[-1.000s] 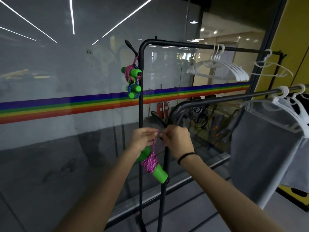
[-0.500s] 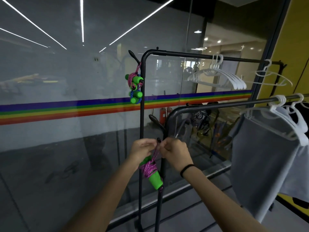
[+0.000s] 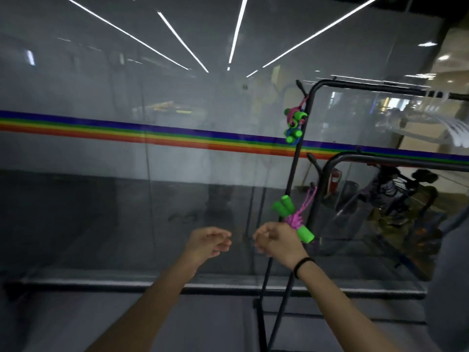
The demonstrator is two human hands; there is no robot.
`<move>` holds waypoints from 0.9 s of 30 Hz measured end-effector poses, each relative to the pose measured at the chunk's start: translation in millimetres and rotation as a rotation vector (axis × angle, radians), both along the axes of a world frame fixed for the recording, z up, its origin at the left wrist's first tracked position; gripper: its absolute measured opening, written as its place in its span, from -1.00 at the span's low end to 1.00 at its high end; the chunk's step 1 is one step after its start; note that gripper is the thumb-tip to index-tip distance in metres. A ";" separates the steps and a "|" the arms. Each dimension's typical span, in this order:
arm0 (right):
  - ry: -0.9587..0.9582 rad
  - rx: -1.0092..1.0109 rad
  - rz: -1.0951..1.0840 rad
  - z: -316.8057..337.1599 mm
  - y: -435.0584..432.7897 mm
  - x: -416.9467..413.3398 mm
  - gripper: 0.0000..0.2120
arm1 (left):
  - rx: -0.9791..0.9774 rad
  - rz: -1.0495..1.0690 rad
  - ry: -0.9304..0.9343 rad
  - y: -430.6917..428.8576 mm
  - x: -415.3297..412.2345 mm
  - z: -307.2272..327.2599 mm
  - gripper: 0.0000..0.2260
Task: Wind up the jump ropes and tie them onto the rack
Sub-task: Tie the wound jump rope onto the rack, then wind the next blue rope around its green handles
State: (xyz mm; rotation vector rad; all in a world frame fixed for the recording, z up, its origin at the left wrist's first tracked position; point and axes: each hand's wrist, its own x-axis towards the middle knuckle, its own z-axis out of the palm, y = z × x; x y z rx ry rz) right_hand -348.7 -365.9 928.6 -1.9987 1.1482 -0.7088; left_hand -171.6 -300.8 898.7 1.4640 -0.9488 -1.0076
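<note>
Head view: both hands hang in front of a glass wall (image 3: 101, 199) that has a rainbow stripe (image 3: 152, 133) running across it. The left hand (image 3: 210, 243) is relaxed, fingers loosely curled, and holds nothing. The right hand (image 3: 276, 241), with a black band (image 3: 303, 265) on its wrist, also has its fingers loosely curled and empty.

Just beside the right hand, a wound pink jump rope (image 3: 294, 219) with green handles hangs by a loop from a hook on the lower black rack (image 3: 380, 161). The blur hides whether the hand touches it.

A second wound rope bundle (image 3: 293, 123) hangs higher up on the taller rack (image 3: 300, 153). White hangers (image 3: 454, 125) sit on that rack's top bar at the right edge.
</note>
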 end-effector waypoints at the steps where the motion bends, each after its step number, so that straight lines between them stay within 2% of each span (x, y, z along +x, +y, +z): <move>1: 0.003 0.015 0.035 -2.1 12.1 12.4 -0.77 | 0.010 0.027 0.002 14.9 11.0 -4.1 -0.80; 6: 0.066 0.013 0.186 -21.5 73.1 83.3 -0.86 | 0.035 0.139 -0.025 86.8 70.2 -25.5 -0.77; 9: 0.134 -0.003 0.318 -50.4 110.5 129.0 -0.87 | -0.049 0.161 -0.023 138.0 110.6 -51.4 -0.76; 12: 0.235 0.059 0.392 -94.7 158.3 170.9 -0.78 | -0.024 0.190 -0.155 189.2 152.1 -97.3 -0.89; 13: 0.232 0.110 0.404 -114.0 175.9 183.9 -0.77 | 0.027 0.189 -0.189 206.8 166.4 -116.8 -0.90; 16: 0.229 0.279 0.406 -175.2 228.5 216.2 -0.79 | 0.165 0.194 -0.148 258.4 200.9 -171.7 -0.75; 19: 0.206 0.421 0.395 -240.2 268.1 242.0 -0.81 | 0.248 0.191 -0.123 298.9 223.9 -216.6 -0.73; 24: 0.253 0.441 0.359 -354.3 299.7 274.4 -0.80 | 0.247 0.199 -0.110 329.5 248.7 -310.2 -0.79; 27: 0.287 0.439 0.335 -441.0 305.4 289.0 -0.81 | 0.230 0.181 -0.081 338.1 260.2 -390.6 -0.81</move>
